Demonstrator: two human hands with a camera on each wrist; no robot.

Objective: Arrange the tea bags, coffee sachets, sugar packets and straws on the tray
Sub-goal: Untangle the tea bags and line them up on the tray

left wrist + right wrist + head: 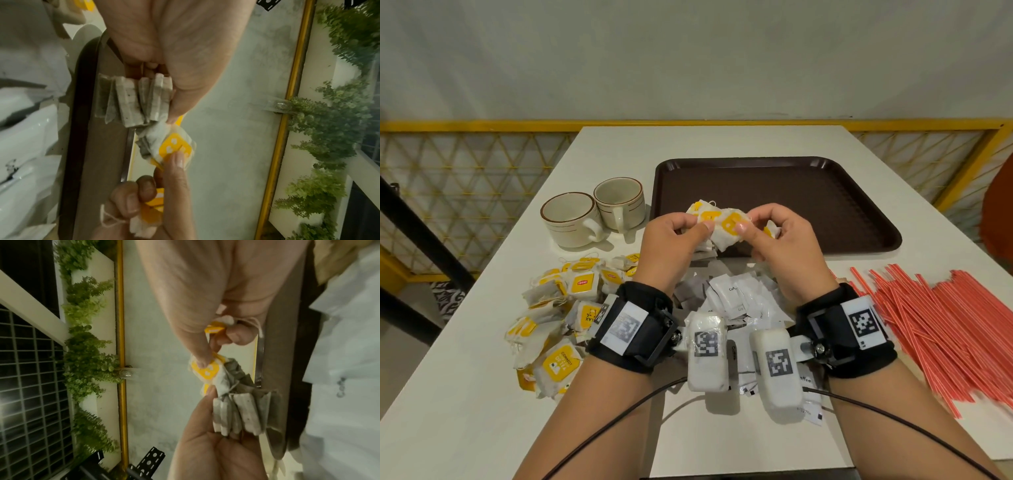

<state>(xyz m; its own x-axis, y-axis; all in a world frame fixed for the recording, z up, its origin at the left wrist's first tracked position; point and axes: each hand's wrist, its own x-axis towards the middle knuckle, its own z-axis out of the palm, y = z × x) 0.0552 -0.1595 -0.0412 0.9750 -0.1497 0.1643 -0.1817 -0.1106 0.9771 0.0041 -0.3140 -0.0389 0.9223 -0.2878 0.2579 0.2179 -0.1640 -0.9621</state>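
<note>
Both hands up over the near edge of the brown tray (pixel 825 205), sharing one bunch of tea bags (pixel 717 222). Left hand (pixel 671 240): fingers curled tight round a stack of bags held edge-on, thumb clamped on top. Right hand (pixel 780 240): thumb and forefinger pinch a yellow-tagged bag at the bunch's right end; its other fingers are curled round more bags. Bunch's long axis runs left-right, parallel to the tray's near edge.
</note>
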